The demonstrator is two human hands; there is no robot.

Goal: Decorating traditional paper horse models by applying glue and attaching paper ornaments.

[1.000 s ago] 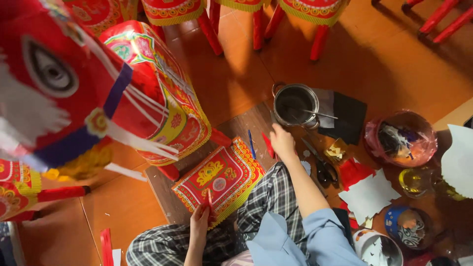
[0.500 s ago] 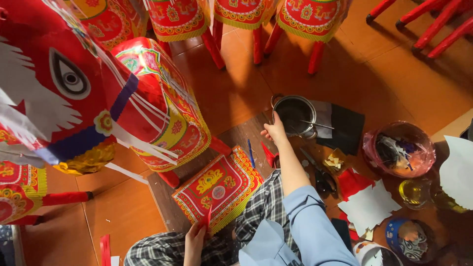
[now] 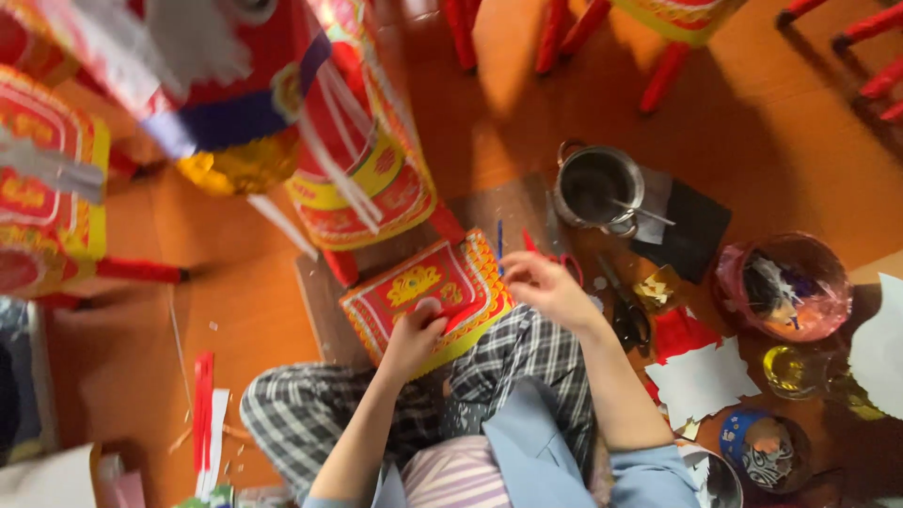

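Fingers of my left hand (image 3: pixel 414 337) press flat, uncurled, on the near edge of the red and gold paper panel (image 3: pixel 428 293), which lies across my checked lap directly under those fingertips. My right hand (image 3: pixel 546 287) hovers just beyond the panel's far corner with fingers loosely bent; I cannot tell whether they pinch anything. Past the right fingertips lie a blue pen (image 3: pixel 499 246) and red-handled scissors (image 3: pixel 564 263), with a metal pot (image 3: pixel 599 188) farther out and black scissors (image 3: pixel 628 315) just beside the wrist.
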